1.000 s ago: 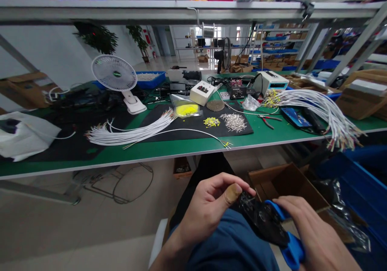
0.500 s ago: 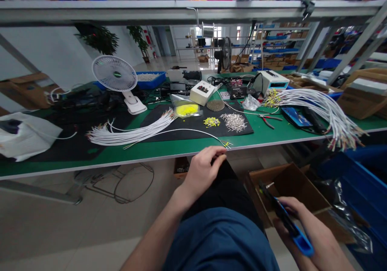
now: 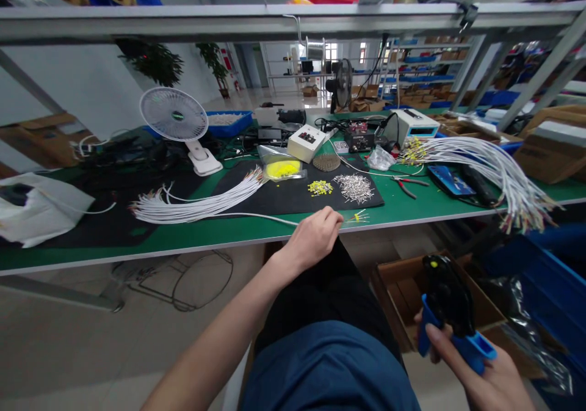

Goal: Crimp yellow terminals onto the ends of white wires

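My left hand (image 3: 315, 235) is closed on a white cable (image 3: 270, 217) at the front edge of the bench. Beyond its fingers, the cable's thin wires fan out with yellow-collared wire ferrules (image 3: 360, 216) on them. My right hand (image 3: 476, 356) grips a crimping tool (image 3: 451, 301) with blue handles and a black head, held over a cardboard box. On the black mat lie a small pile of yellow ferrules (image 3: 320, 187) and a larger pile of silver-coloured pins (image 3: 354, 187). A bundle of white cables (image 3: 201, 206) stretches to the left.
A second white cable bundle (image 3: 494, 167) overhangs the bench's right edge. Red-handled pliers (image 3: 407, 186) lie near it. A white fan (image 3: 176, 118) stands at the back left, beside a bag of yellow pieces (image 3: 282, 168). The cardboard box (image 3: 403, 289) sits below the bench at right.
My left hand has shifted slightly, and the cable's ferruled end now points right beyond my fingers. My right hand has turned the crimping tool so its broad side and both handles show.
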`<state>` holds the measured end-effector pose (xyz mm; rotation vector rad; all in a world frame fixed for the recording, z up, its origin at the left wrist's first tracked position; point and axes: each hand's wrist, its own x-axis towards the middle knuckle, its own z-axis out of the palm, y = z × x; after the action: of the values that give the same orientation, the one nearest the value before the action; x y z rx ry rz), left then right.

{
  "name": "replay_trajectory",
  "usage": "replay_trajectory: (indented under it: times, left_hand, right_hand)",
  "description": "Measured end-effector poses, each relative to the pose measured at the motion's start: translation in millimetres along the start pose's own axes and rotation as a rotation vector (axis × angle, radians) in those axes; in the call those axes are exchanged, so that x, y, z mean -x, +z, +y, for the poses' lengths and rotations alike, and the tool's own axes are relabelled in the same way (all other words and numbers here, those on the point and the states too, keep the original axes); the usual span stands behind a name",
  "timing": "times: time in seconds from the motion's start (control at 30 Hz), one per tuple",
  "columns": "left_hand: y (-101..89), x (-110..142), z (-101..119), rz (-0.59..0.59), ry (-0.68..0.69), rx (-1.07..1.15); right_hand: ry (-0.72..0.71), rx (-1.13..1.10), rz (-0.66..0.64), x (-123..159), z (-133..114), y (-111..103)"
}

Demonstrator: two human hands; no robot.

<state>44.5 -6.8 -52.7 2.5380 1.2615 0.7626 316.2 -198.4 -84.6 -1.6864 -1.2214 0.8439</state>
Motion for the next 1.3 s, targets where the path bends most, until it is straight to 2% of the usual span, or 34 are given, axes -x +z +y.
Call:
replay_trajectory:
  times: [0.13,0.23,0.37,0.47,0.57,0.73,0.93,1.1,1.3]
  left_hand:
    - [-7.3,45,67,0.004,-0.003,0.215]
    - [-5.8,73,103,-0.092,-0.202,0.772]
    - [11.7,92,121,-0.249,-0.469,1.407]
    - [25.9,98,121,-0.276,-0.554,1.631]
    - [31.0,100,120,-0.266,-0.599,1.684]
    - [26.7,102,121,-0.26,-0.599,1.658]
    - [24.1,101,123,-0.215,-0.568,1.588]
    - [19.9,97,129,-0.14,-0.528,1.483]
    - [16.5,99,134,-0.078,-0.466,1.411]
  right_hand:
    - [0.064,-0.088,-0.025,-3,-6,2]
    - [0.048,-0.143,-0.067,-7,-19,5]
    - [0.012,-0.235,-0.108,-11,-33,12]
    - [-0.006,-0.331,-0.125,-13,-37,18]
    - [-0.023,-0.37,-0.163,-16,-33,23]
    - [-0.045,-0.398,-0.197,-17,-33,26]
    - [-0.038,-0.319,-0.06,0,-47,25]
    - [-0.108,-0.241,0.01,5,-38,27]
    - [-0.216,-0.198,0.024,-1,-31,31]
